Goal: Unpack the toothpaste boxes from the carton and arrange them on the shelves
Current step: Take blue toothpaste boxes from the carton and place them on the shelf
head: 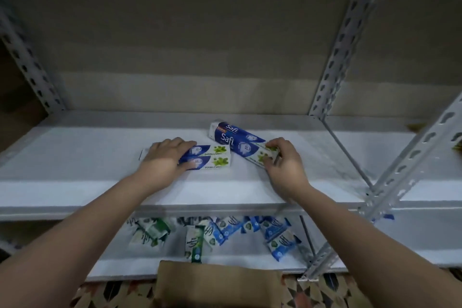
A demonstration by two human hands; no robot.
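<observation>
Two blue-and-white toothpaste boxes (pixel 212 160) lie flat side by side on the white shelf (pixel 100 157). My left hand (pixel 167 157) rests on their left ends, fingers laid over them. To the right, a stack of blue Safi toothpaste boxes (pixel 237 139) lies at an angle. My right hand (pixel 282 161) pinches the near end of that stack with fingers and thumb. The brown carton (pixel 217 282) sits at the bottom centre, below the shelves.
Several more toothpaste boxes (pixel 220 232), green and blue, lie scattered on the lower shelf (pixel 350 245). Perforated metal uprights (pixel 337 57) stand at right and left, with a diagonal brace (pixel 412 157) on the right. Another shelf hangs overhead. A patterned floor shows below.
</observation>
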